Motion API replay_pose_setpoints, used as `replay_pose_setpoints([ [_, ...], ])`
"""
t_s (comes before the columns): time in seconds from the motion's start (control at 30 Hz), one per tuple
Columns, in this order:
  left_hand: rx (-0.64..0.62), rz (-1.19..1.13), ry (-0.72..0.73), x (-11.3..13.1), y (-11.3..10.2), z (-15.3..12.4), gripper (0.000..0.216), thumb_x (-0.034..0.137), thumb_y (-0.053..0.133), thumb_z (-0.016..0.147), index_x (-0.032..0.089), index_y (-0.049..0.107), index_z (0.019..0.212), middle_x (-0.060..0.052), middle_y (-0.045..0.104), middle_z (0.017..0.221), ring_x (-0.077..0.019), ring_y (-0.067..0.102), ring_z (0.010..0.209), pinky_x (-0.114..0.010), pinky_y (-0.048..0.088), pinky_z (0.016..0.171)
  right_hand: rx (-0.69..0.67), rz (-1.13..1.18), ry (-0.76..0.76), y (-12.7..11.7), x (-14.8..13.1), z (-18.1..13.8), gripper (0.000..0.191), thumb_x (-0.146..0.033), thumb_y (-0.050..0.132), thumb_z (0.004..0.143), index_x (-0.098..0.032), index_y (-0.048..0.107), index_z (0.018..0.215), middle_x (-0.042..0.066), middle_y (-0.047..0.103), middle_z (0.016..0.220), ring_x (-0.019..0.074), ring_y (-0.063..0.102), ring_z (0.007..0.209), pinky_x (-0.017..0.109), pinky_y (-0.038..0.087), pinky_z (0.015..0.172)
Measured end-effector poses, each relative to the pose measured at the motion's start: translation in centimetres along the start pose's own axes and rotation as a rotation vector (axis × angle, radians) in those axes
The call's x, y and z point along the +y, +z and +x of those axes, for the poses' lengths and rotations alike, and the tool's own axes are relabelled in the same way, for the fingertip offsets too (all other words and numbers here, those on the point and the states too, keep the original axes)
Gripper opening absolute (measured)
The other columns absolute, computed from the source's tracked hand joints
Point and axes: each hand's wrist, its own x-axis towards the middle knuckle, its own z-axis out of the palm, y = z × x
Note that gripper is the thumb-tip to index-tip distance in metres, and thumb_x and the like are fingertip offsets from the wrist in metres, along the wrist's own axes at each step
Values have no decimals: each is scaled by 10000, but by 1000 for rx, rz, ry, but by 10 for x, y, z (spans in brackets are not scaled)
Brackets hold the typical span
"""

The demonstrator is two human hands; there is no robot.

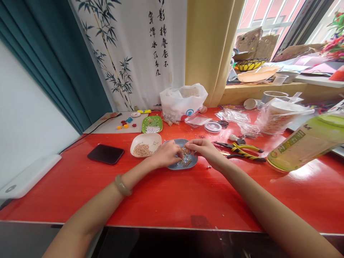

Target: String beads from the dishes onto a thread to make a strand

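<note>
Both of my hands are over a blue-grey dish [188,165] that holds small gold-coloured beads [186,157]. My left hand [168,154] comes in from the left, its fingers curled together above the dish; what they pinch is too small to make out. At the dish's right side, the thumb and fingertips of my right hand [204,148] are pressed together, and anything between them is too small to name. Just left of my left hand stands a cream dish [154,140] with many gold beads [142,149] in it.
A phone [105,154] lies to the left. Behind are a green tray [152,120] with pale beads and a white plastic bag [184,100]. Yellow-and-black pliers [243,150], a lidded round container [213,127] and a large green plastic jar [303,143] stand on the right.
</note>
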Motion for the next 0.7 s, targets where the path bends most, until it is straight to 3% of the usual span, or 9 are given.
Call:
replay_pose_setpoints([
  [0.4, -55, -142, 17, -17, 6, 5, 182, 223, 526, 687, 248, 659, 808, -13, 630, 820, -182, 467, 876, -261, 361, 709, -7, 0, -5, -1, 1, 0, 203, -329, 575, 671, -128, 599, 653, 5, 545, 606, 77, 434, 542, 210, 306, 488],
  [0.7, -3, -103, 10, -9, 5, 0, 149, 279, 524, 708, 222, 637, 787, -34, 577, 785, -183, 461, 875, -266, 358, 682, -6, -1, -9, -1, 3, 1, 213, -343, 579, 662, -132, 605, 657, 8, 551, 611, 82, 438, 541, 215, 311, 492],
])
